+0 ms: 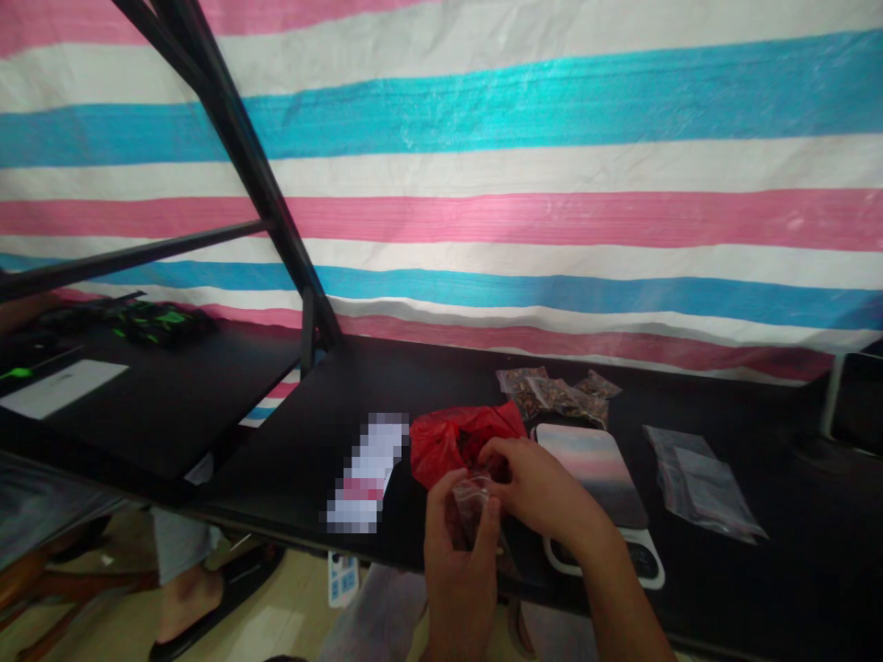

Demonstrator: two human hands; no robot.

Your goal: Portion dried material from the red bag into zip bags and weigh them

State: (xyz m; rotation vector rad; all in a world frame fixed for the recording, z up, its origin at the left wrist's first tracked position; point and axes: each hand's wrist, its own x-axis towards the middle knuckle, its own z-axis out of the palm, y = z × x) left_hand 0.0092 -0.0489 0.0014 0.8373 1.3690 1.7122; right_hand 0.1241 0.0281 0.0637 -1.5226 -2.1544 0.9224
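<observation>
- Nearest the camera, the left hand (pixel 461 570) reaches up over the front edge of the bench (pixel 276 478), grasping a small clear bag (pixel 473 501) between thumb and fingers.
- Right hand (pixel 534 483) comes in from the right, fingers curled down at the mouth of the clear bag; whether they grip its lip, I cannot tell.
- So the clear bag sits between the two hands, at the front edge of the bench, its lower part mostly hidden by the left hand.
- Just beyond it lies a crumpled red bag (pixel 436 449), open on top with something dark inside; the right hand covers part of that opening.
- Kitchen scale (pixel 593 464) stands right of the red bag, its near end close to the front edge; the right hand and forearm overlap its left side.
- Several filled bags (pixel 566 397) lie in a group behind the scale, towards the back edge.
- Flat plastic bags (pixel 710 487) are stacked to the right of the scale, well apart from the hands.
- Left of the red bag lies a paper (pixel 372 469), its print blurred out.
- The clear bag's mouth points towards the back edge, and its long axis runs roughly front to back.
</observation>
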